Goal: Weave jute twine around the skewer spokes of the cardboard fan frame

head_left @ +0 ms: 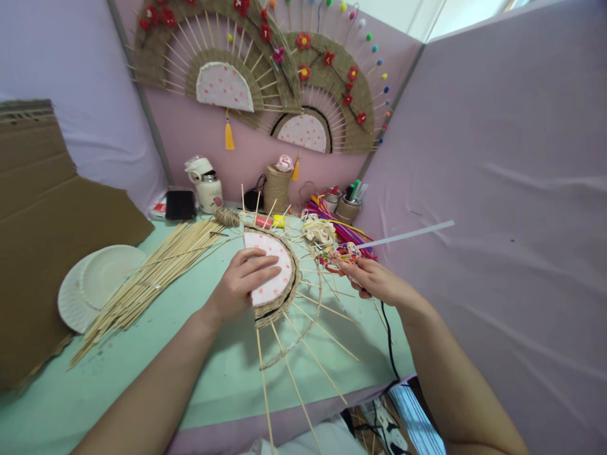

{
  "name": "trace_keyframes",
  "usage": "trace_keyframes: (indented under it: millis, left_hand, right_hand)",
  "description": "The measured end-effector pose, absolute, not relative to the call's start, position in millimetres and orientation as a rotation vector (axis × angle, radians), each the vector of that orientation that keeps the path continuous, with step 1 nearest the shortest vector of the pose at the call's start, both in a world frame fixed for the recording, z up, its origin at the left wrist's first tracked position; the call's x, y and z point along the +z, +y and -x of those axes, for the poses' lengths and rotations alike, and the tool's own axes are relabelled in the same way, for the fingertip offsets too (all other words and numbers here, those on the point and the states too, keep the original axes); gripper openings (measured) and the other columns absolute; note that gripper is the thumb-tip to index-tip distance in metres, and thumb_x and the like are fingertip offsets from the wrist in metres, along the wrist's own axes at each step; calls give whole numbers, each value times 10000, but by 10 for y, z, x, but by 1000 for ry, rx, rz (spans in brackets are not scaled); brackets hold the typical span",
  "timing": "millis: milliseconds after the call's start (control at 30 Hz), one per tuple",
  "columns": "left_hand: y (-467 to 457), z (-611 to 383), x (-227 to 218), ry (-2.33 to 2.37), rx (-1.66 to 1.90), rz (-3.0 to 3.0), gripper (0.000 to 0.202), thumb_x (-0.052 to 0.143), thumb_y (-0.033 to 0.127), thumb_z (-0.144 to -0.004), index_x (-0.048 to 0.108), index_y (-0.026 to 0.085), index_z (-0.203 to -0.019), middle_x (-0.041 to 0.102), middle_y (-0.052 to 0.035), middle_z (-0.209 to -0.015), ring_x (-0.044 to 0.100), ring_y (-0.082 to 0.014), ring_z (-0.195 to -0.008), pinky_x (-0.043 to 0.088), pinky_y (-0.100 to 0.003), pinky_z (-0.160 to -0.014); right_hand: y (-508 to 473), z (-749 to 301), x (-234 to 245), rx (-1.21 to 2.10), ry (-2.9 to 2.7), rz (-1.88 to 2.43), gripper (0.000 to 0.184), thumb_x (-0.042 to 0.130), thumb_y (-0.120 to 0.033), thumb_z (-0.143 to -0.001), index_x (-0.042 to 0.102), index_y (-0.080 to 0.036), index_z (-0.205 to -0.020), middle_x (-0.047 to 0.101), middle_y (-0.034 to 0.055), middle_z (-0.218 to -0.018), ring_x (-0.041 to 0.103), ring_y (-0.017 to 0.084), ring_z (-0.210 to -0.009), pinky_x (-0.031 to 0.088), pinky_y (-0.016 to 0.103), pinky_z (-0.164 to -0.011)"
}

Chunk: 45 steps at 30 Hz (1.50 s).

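Observation:
A half-round fan piece [270, 262] has a white, pink-dotted centre, a twine-wrapped rim with a black line, and thin wooden sticks fanning outward. A strand of twine [303, 338] curves across several of its sticks. My left hand [244, 281] grips the fan at its straight edge, fingers laid over the dotted face and thumb hidden. In my right hand [370, 277] is a floral-patterned glue gun [339, 256], with a long translucent glue stick [408, 234] jutting from its back. The gun is beside the fan's right-hand sticks; its nozzle is hard to make out.
Left lie a bundle of thin sticks [156, 272], paper plates [111, 272] and torn cardboard [61, 234]. Behind stand a bottle [206, 186], a twine spool [277, 189] and a pen holder [348, 208]. A black cord [389, 335] runs off the table's right edge. Finished fans [332, 57] hang behind.

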<state>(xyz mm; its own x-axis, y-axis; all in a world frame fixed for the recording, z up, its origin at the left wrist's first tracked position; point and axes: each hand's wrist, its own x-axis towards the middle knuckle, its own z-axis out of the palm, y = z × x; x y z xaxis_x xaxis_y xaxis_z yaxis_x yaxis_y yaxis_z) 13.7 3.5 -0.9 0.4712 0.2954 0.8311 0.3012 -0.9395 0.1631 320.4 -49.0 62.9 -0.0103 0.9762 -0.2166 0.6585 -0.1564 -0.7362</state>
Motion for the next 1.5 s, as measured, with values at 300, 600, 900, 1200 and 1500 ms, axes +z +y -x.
trace_keyframes:
  millis: [300, 600, 900, 1200, 1500]
  left_hand:
    - [33, -136, 5, -545, -1513, 2690, 317, 593, 217, -861, 625, 233, -1176, 672, -101, -1154, 505, -240, -1113, 457, -453, -912]
    - [27, -146, 9, -552, -1531, 2693, 309, 597, 227, -859, 637, 238, -1165, 678, -98, -1144, 509, -240, -1109, 456, -447, -914]
    - [34, -134, -4, -547, -1505, 2691, 321, 589, 204, -861, 626, 227, -1179, 674, -105, -1152, 509, -247, -1118, 466, -460, -910]
    - [44, -135, -8, -546, -1517, 2695, 327, 592, 201, -859, 628, 237, -1182, 672, -100, -1156, 508, -244, -1117, 465, -457, -909]
    - [44, -137, -16, -574, -1514, 2694, 293, 583, 231, -866, 646, 237, -1152, 680, -105, -1141, 520, -249, -1108, 467, -467, -907]
  right_hand:
    - [-498, -3208, 613, 1016, -1707, 1798, 492, 487, -656, -815, 558, -171, -779, 440, -27, -598, 452, 85, -477, 416, 213, -439]
    - [-501, -3179, 632, 1031, -1710, 1771, 492, 495, -653, -814, 574, -168, -791, 400, -41, -565, 427, 81, -462, 414, 203, -426]
    - [-513, -3152, 672, 1016, -1730, 1801, 528, 490, -656, -810, 628, -147, -849, 422, -40, -550, 453, 83, -441, 385, 203, -413]
    - [-511, -3168, 657, 984, -1749, 1815, 501, 484, -650, -815, 593, -163, -784, 436, -34, -550, 476, 95, -448, 394, 222, -434]
    - [-526, -3139, 607, 929, -1755, 1836, 475, 496, -647, -799, 390, -210, -648, 404, -54, -516, 416, 86, -436, 361, 230, -435]
